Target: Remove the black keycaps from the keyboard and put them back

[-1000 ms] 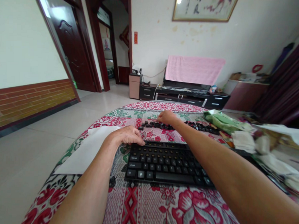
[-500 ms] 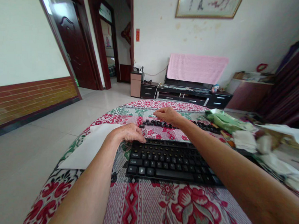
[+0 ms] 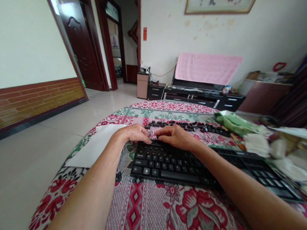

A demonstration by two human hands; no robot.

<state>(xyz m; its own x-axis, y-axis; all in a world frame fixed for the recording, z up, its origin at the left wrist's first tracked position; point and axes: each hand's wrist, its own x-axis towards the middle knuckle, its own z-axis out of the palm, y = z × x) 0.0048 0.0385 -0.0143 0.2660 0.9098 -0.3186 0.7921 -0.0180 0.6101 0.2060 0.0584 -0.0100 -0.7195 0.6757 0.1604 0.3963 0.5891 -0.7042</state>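
Note:
A black keyboard (image 3: 170,164) lies on the flowered tablecloth (image 3: 156,208) in front of me. My left hand (image 3: 135,133) rests curled over the keyboard's far left corner and holds it down. My right hand (image 3: 175,137) sits at the top row just right of the left hand. Its fingertips are pinched together on a small dark keycap, which the fingers mostly hide. Beyond the keyboard, several loose black keycaps (image 3: 194,126) lie in a row on the cloth.
A white sheet of paper (image 3: 94,149) lies on the table's left side. A green bag (image 3: 231,122) and crumpled white paper (image 3: 257,143) clutter the right side. The round table's edge curves close on the left, with tiled floor beyond.
My right hand has left the row of loose keycaps and come back to the keyboard's top row, fingers pinched. The left hand has stayed on the keyboard's corner. The view has tilted slightly.

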